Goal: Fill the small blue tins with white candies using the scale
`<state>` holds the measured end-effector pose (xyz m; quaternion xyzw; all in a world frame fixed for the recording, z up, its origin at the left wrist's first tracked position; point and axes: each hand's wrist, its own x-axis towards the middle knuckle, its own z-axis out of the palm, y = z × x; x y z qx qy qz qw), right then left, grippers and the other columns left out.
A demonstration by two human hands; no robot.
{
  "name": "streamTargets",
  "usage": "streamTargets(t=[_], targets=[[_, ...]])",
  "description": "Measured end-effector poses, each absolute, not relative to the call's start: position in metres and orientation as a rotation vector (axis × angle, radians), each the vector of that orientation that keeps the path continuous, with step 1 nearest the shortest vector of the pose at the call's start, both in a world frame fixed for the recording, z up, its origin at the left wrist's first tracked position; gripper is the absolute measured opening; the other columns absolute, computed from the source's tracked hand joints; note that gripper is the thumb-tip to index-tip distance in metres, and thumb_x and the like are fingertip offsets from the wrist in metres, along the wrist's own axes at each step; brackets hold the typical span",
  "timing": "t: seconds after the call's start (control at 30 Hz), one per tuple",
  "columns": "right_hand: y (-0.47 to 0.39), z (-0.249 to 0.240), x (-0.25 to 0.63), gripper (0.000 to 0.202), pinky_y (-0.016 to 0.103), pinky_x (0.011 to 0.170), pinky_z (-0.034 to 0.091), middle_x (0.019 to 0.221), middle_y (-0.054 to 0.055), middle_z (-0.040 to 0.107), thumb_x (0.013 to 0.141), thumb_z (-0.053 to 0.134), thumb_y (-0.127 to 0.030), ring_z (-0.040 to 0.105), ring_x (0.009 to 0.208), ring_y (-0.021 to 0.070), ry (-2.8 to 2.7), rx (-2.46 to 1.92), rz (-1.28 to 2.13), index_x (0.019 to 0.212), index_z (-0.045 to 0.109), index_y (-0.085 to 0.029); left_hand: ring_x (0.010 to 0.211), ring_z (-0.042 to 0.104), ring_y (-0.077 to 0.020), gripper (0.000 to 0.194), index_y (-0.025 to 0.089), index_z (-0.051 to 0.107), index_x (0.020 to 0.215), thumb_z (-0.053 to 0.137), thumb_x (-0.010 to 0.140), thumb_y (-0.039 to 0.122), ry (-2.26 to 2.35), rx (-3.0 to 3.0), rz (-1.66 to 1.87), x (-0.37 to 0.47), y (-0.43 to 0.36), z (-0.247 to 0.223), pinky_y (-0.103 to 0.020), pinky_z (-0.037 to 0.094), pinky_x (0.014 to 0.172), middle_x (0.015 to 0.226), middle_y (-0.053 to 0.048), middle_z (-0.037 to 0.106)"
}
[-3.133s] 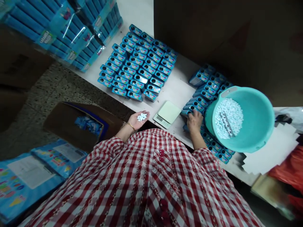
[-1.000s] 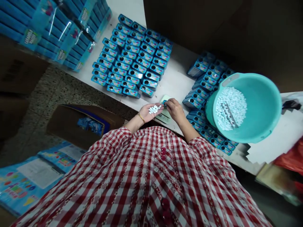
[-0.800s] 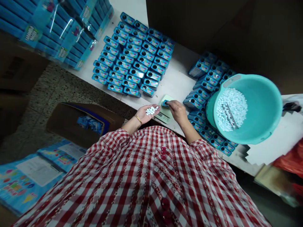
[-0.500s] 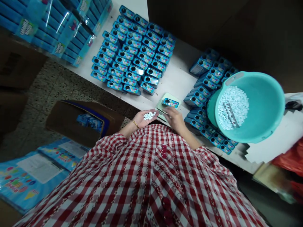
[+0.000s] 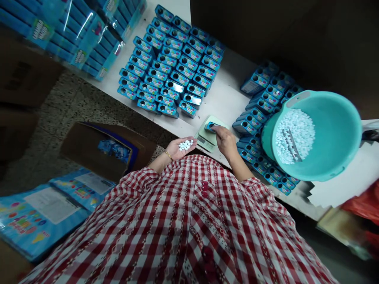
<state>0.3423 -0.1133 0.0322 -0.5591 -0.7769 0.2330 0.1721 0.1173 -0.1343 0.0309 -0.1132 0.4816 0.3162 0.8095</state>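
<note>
My left hand (image 5: 181,149) lies palm up with its fingers stretched out, holding a small heap of white candies (image 5: 185,145). To its right, my right hand (image 5: 225,141) has its fingers closed on the end of a small blue tin (image 5: 210,126) with a round hole in its top. That tin is on a pale green kitchen scale (image 5: 205,144), and my fingers hide part of it. Whether the tin still rests on the scale or is slightly lifted, I cannot tell.
Rows of blue tins (image 5: 170,65) stand on the white table (image 5: 227,88), with more tins (image 5: 260,106) at right. A turquoise tub (image 5: 334,134) holds white candies and a scoop (image 5: 290,144). Wrapped blue packs (image 5: 74,35) lie upper left; a cardboard box (image 5: 85,146) is below.
My right hand has moved from the scale's near edge onto the tin and now grips it. More of the scale's front shows. My left hand stays in place with the candies.
</note>
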Motion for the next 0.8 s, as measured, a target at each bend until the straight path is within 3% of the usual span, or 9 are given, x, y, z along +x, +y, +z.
streamTargets(t=[0.23,0.43,0.57,0.8], targets=[[-0.115,0.031,0.339,0.032,0.035,0.089,0.047,0.108,0.01,0.066,0.089,0.037,-0.015,0.06,0.102,0.0209,-2.124,-1.654,0.645,0.107,0.064,-0.018,0.082,0.069,-0.019,0.025,0.006,0.066,0.088,0.042,0.083,0.01,1.024,-0.233,0.651,0.12,-0.136,0.025,-0.031,0.052,0.081,0.089,-0.015,0.071],[-0.125,0.041,0.327,0.03,0.037,0.09,0.046,0.108,0.009,0.065,0.091,0.038,-0.02,0.057,0.103,0.021,-2.161,-1.482,0.692,0.108,0.062,-0.021,0.093,0.067,-0.0207,0.03,0.005,0.066,0.099,0.041,0.082,0.009,0.979,-0.204,0.607,0.123,-0.136,0.022,-0.036,0.047,0.093,0.094,-0.016,0.071],[-0.132,0.038,0.327,0.026,0.038,0.084,0.044,0.1,0.01,0.066,0.089,0.042,-0.018,0.055,0.093,0.023,-2.19,-1.687,0.493,0.101,0.065,-0.019,0.098,0.066,-0.0226,0.032,0.004,0.065,0.104,0.042,0.082,0.009,0.985,-0.2,0.587,0.124,-0.138,0.02,-0.039,0.045,0.097,0.096,-0.018,0.071],[-0.117,0.035,0.339,0.029,0.038,0.087,0.045,0.105,0.009,0.065,0.091,0.038,-0.017,0.055,0.097,0.0211,-2.133,-1.598,0.589,0.104,0.064,-0.02,0.091,0.068,-0.0205,0.03,0.005,0.066,0.1,0.041,0.083,0.009,1.012,-0.187,0.585,0.125,-0.136,0.022,-0.037,0.046,0.096,0.093,-0.016,0.072]])
